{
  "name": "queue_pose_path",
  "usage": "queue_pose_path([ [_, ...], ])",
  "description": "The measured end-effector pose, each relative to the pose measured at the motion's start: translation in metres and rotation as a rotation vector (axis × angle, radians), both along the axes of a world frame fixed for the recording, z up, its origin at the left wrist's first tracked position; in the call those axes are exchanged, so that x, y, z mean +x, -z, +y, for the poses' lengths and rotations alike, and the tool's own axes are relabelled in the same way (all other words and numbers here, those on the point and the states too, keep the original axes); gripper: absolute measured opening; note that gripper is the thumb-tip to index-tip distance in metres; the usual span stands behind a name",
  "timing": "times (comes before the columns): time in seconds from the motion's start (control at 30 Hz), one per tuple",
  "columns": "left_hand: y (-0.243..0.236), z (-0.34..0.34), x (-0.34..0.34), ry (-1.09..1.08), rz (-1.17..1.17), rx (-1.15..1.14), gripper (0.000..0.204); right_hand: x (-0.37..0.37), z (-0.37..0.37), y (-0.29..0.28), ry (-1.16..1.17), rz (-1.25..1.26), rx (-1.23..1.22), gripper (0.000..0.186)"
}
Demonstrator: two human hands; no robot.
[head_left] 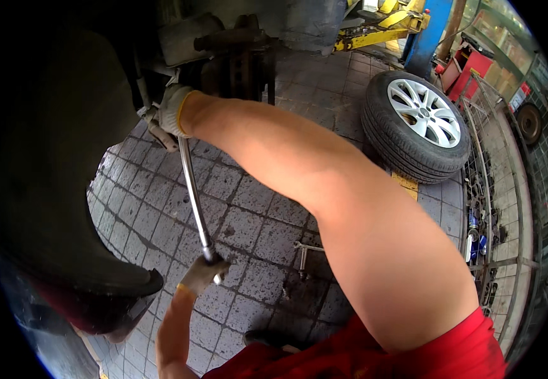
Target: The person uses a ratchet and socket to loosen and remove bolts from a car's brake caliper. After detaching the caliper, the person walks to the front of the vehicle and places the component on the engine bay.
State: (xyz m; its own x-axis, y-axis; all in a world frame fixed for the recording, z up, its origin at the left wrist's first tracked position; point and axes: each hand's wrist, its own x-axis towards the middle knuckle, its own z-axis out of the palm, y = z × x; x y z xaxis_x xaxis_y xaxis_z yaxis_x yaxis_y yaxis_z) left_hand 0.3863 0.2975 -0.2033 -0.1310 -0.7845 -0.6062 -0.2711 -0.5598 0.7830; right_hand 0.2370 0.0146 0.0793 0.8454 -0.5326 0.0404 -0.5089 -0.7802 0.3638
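Note:
A long chrome breaker bar (192, 183) slants down from the suspension parts in the car's wheel well. My left hand (201, 276), in a dirty work glove, is closed around the dark grip at its lower end. At the upper end my gloved right hand (174, 110) is wrapped over the bar's head, beside a metal suspension arm (160, 134). The glove hides the joint where the bar's head sits. Just behind that hand stands the rusty brake disc (241, 72).
The dark wheel-well liner (59, 145) and red bumper (91, 303) fill the left. A wheel with a silver rim (424, 114) lies on the tiled floor at right. Hand tools (303, 259) lie below my forearm. A blue lift post (427, 41) and metal rack (507, 208) stand beyond.

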Motion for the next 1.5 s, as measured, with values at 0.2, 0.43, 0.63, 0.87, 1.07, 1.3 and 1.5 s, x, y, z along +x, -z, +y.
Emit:
queue_pose_path([
  [0.2, 0.101, -0.159, -0.002, -0.267, -0.191, -0.246, 0.029, 0.020, -0.012, 0.018, 0.119, -0.181, 0.064, 0.034],
  [0.43, 0.055, -0.118, -0.023, -0.207, 0.018, -0.166, 0.029, -0.020, 0.010, 0.001, 0.050, -0.038, -0.023, 0.033],
  [0.63, 0.003, -0.010, 0.006, -0.372, -0.232, -0.255, 0.034, -0.018, 0.018, -0.019, -0.041, -0.089, 0.045, 0.034],
  [0.87, -0.172, 0.097, -0.002, -0.210, -0.124, -0.071, 0.021, -0.012, 0.027, -0.042, 0.120, 0.182, 0.215, 0.052],
  [1.07, -0.220, 0.122, -0.003, -0.306, -0.085, -0.172, 0.024, 0.028, -0.042, -0.011, 0.339, 0.239, 0.482, 0.051],
  [1.3, -0.078, 0.043, 0.014, -0.040, -0.072, -0.099, 0.025, 0.017, 0.016, -0.029, 0.008, 0.431, 0.045, 0.061],
  [1.5, 0.111, -0.132, 0.045, 0.007, -0.321, -0.406, 0.047, 0.012, 0.013, -0.020, 0.001, 0.104, -0.146, 0.036],
])
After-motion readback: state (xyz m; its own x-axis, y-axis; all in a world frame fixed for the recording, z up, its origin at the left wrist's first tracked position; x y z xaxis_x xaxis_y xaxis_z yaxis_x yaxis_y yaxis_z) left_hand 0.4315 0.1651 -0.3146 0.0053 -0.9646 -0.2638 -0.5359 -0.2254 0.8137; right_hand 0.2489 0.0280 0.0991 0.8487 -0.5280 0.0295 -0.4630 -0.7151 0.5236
